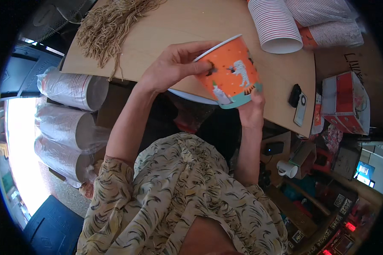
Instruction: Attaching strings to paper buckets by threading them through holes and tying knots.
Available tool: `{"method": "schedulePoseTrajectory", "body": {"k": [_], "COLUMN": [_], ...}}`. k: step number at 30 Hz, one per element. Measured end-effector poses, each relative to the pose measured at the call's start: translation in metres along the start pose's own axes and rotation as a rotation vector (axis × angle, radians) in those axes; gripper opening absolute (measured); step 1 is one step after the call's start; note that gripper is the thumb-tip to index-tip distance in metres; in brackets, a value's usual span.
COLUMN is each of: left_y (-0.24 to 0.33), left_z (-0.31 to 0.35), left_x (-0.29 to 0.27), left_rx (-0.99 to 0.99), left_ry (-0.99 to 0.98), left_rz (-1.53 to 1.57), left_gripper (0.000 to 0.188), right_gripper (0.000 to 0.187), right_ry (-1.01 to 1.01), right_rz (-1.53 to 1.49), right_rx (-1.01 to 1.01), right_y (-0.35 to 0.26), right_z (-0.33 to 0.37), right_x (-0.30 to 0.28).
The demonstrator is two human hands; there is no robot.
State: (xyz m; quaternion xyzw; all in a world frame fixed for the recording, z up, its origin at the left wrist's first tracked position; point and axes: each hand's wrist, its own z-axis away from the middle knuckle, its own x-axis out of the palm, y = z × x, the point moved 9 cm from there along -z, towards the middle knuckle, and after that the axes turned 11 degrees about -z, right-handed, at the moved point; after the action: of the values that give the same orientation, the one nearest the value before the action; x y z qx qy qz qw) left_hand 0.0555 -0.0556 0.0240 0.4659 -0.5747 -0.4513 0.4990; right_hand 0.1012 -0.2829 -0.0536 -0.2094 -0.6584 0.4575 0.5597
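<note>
Between my two hands I hold a paper bucket (pixel 225 76), orange with a green base band, a white rim and printed animal figures. It tilts over the near edge of the table, its rim toward the upper left. My left hand (pixel 174 63) grips the rim side, thumb on the outer wall and fingers behind or inside the rim. My right hand (pixel 253 108) holds the bottom end at the lower right, thumb against the wall; its other fingers are hidden behind the bucket.
Tan strings (pixel 108 29) lie in a bundle on the wooden table (pixel 178 21). Nested white buckets (pixel 276 25) are at the far right, beside wrapped ones (pixel 334 36). A phone (pixel 300 110) lies near the right edge. Wrapped bucket stacks (pixel 68 131) stand at left; a white mug (pixel 287 169) is lower right.
</note>
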Motion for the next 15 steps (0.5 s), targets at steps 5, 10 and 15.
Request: {"method": "schedulePoseTrajectory", "body": {"k": [5,10,15], "left_y": [-0.028,-0.033,-0.037], "left_z": [0.003,0.004,0.002], "left_x": [-0.02,-0.025,-0.028], "left_rx": [-0.039,-0.046,-0.027], "left_ry": [-0.026,0.014,0.036], "left_rz": [-0.126,-0.198,-0.223], "left_gripper": [0.032,0.027,0.026], "right_gripper": [0.075,0.074,0.079], "right_ry": [-0.008,0.077,0.095], "right_rz": [-0.213,-0.423,-0.421], "right_rx": [0.092,0.229,0.254], "right_y": [0.002,0.006,0.01], "right_z": [0.001,0.002,0.002], "right_x": [0.013,0.017,0.016]}}
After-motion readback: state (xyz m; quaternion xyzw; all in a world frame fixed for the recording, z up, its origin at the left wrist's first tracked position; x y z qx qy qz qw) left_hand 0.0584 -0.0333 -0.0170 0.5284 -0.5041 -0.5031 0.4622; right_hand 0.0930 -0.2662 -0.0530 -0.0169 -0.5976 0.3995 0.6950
